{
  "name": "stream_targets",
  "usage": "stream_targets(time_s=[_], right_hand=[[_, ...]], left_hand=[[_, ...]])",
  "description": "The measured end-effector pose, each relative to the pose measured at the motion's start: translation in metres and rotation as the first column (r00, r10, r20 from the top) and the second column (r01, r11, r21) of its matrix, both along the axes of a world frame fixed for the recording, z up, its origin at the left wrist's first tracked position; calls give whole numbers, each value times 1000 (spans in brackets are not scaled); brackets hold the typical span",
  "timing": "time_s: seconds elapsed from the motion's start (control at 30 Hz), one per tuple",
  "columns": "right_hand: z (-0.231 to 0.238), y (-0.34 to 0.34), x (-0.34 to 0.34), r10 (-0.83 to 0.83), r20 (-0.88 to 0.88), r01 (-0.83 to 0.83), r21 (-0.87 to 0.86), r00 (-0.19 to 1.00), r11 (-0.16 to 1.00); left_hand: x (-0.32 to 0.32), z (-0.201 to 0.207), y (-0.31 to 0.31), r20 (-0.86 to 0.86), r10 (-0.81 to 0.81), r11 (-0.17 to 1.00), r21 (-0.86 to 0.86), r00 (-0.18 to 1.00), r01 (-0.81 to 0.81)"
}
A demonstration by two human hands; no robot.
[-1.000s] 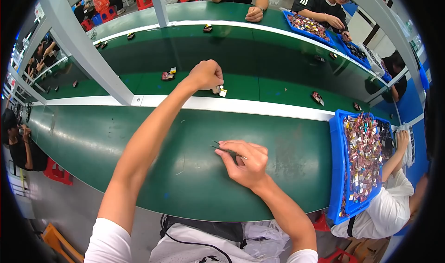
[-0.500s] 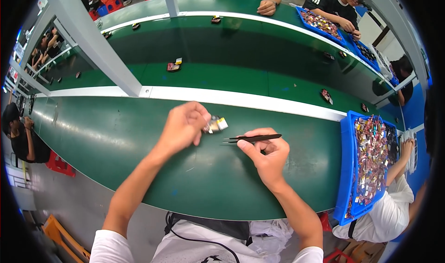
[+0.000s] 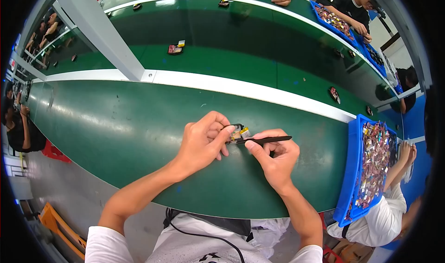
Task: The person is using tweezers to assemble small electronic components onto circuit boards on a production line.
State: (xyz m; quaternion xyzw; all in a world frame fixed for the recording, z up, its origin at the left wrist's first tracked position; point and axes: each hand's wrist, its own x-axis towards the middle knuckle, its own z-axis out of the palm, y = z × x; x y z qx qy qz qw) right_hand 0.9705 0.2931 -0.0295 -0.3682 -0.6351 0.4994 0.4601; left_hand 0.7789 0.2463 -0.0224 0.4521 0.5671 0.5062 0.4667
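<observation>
My left hand (image 3: 202, 140) is closed, thumb and fingers pinching the edge of a small black-cased electronic part (image 3: 237, 133). A yellow-and-white piece (image 3: 244, 132) sticks out from its right side. In my right hand (image 3: 279, 160), also closed, lies a pair of black tweezers (image 3: 277, 138), held like a pen. The tweezers point left, and their tips are at the lower edge of the part. My left fingers hide some of the part, and the tips are too small to make out exactly.
A green bench (image 3: 139, 124) lies under my hands. To the right stands a blue tray (image 3: 348, 170) heaped with small parts. Beyond a white rail (image 3: 241, 90), a green conveyor belt (image 3: 222, 61) bears several similar parts. A grey post (image 3: 99, 31) rises at left. Co-workers sit around.
My left hand has come to the right with the part, and its grip shows more clearly. The tweezers' tips, apart from the part before, now meet it. The whole view has shifted slightly.
</observation>
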Motion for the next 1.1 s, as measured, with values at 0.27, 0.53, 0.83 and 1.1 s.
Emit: stream_targets(time_s=[0.27,0.53,0.83,1.1], right_hand=[[-2,1,-1,-26,42,25,30,999,999],[-4,1,-2,-58,74,53,75,996,996],[-1,-1,-2,-31,127,20,90,991,996],[8,4,0,29,-118,-67,-334,993,940]], left_hand=[[1,-2,-1,68,45,999,0,997,-45],[-2,-1,-2,93,2,1000,-23,996,0],[1,-4,-4,106,-14,1000,-16,994,16],[3,-5,-5,126,-41,999,36,991,36]])
